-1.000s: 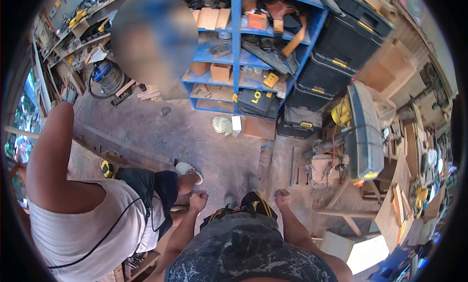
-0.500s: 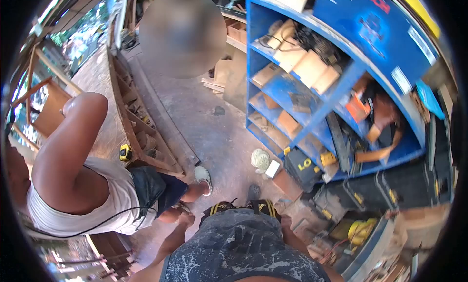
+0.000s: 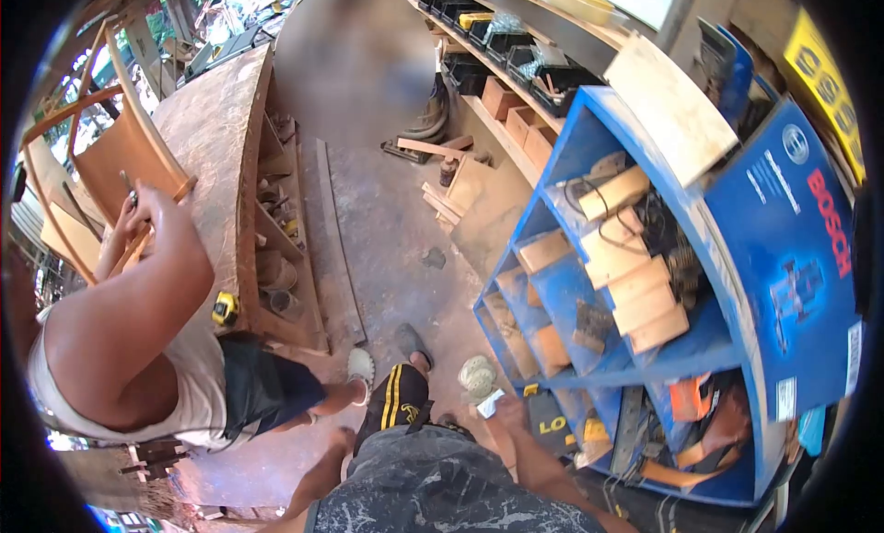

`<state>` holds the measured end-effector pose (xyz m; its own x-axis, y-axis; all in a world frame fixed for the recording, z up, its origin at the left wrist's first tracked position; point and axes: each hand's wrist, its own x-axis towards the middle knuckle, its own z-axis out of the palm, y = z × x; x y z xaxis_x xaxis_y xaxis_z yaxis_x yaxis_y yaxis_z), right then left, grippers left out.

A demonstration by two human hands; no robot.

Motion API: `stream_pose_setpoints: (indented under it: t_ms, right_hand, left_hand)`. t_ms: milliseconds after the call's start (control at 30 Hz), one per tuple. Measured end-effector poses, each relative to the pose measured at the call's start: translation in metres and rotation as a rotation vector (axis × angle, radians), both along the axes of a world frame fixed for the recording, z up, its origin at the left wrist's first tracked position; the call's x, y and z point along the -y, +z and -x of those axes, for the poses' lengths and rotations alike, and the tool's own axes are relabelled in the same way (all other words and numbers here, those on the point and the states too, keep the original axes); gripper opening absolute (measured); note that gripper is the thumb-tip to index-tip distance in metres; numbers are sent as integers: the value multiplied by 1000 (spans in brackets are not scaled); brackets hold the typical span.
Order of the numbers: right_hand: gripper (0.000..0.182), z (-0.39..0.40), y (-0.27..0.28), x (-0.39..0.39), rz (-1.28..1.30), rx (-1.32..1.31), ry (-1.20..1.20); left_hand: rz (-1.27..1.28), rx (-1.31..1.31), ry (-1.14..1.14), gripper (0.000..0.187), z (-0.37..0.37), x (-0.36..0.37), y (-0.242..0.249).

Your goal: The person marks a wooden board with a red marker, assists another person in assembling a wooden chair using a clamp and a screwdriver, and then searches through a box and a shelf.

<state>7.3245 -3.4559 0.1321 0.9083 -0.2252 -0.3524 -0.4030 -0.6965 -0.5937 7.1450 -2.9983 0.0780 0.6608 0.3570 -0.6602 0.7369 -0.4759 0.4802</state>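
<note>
My left hand (image 3: 342, 440) hangs low beside my shorts (image 3: 394, 399), with nothing visible near its fingers; their pose is too small to make out. My right hand (image 3: 501, 421) is out in front of my right side, next to a small white object (image 3: 490, 404). Whether the fingers hold that object or only overlap it in view is unclear. Just beyond it lies a pale round object (image 3: 477, 376). A black case (image 3: 547, 421) with yellow lettering stands to the right of the hand.
A person in a white top (image 3: 184, 386) works at the left by a wooden chair frame (image 3: 129, 151). The bench (image 3: 207, 119) bears a yellow tape measure (image 3: 225, 308). Blue shelves (image 3: 645, 363) hold wood blocks. A long strip (image 3: 339, 248) lies on the floor.
The view has shifted, and more of the shelves and bench shows. My right hand has come forward to the white object. One of my feet is further forward. The other person's hands now show at the chair.
</note>
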Motion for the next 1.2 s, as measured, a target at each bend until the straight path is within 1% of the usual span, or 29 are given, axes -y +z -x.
stream_pose_setpoints:
  t_ms: [33,67,100,167,233,267,333,367,433,467,500,533,567,600,633,667,700,733,767,800,833,900,967,1033,1067,1100,1133,1167,1200]
  right_hand:
    - [26,-12,-14,-12,-12,-9,93]
    - [26,-20,-28,-24,-25,-22,185]
    - [27,-30,-31,-43,-39,25,227]
    - [27,-53,-21,-61,-50,67,272]
    - [31,-93,-10,-78,-216,-260,382]
    - [31,-117,-5,-87,-215,-262,393]
    - [34,-169,0,-103,34,-278,451]
    - [34,-199,-1,-112,72,-279,510]
    - [33,-271,-17,-135,83,-219,547]
    - [32,-291,-19,-146,91,-180,561]
    - [31,-318,-9,-161,126,-172,544]
    - [30,-348,0,-178,160,-164,523]
    - [30,-374,0,-191,89,-88,481]
    - [30,-397,-2,-205,21,-13,435]
    - [32,-419,17,-220,-10,-56,432]
    - [35,-436,44,-233,-35,-103,430]
    - [35,-446,40,-240,-30,-112,440]
    - [35,-459,37,-250,-83,-136,415]
    - [34,-471,37,-259,-138,-160,390]
    - [34,-478,40,-267,-134,-169,403]
    - [32,-483,42,-275,-113,-205,397]
    - [31,-500,46,-293,-80,-267,425]
    - [26,-526,41,-314,-111,-99,459]
    - [24,-557,35,-328,-74,-107,560]
    - [23,-573,32,-334,-44,-81,626]
    - [23,-588,28,-340,-49,-100,646]
    - [22,-604,21,-347,-37,-123,673]
    - [21,-623,13,-354,-24,-145,701]
    - [21,-643,2,-361,-29,-164,726]
  left_hand:
    - [-182,63,-134,36,8,-7,-30]
    - [-196,29,-144,34,-3,-6,-26]
    - [-195,-19,-137,32,-24,-9,-13]
    - [-164,-22,-78,30,-54,-3,-4]
    - [-162,14,-26,28,-97,-16,4]
    - [-170,22,-6,28,-121,-29,7]
    - [-205,130,-14,28,-160,-43,1]
    - [-258,247,-51,29,-175,-51,-10]
    - [-394,459,-86,31,-214,-59,-3]
    - [-210,246,63,33,-248,-58,54]
    - [-70,16,211,36,-296,-51,146]
    - [-5,34,306,34,-306,-60,118]
    - [58,54,402,33,-320,-68,99]
    - [199,101,583,31,-329,-76,82]
    - [194,97,590,31,-341,-78,91]
    - [188,107,571,30,-360,-75,118]
    - [186,115,555,30,-371,-72,134]
    - [190,109,567,30,-370,-75,121]
    - [103,110,477,29,-366,-78,105]
    - [15,110,390,29,-366,-81,100]
    - [16,99,408,29,-363,-83,96]
    - [-33,4,438,29,-356,-79,113]
    - [-63,-70,472,28,-338,-76,89]
    - [-119,-178,481,26,-320,-73,85]
    - [-120,-202,502,26,-325,-72,97]
    - [-122,-297,484,26,-346,-74,130]
    - [-121,-390,467,26,-364,-75,149]
    - [-162,-341,458,26,-365,-75,135]
    - [-161,-363,482,26,-363,-80,107]
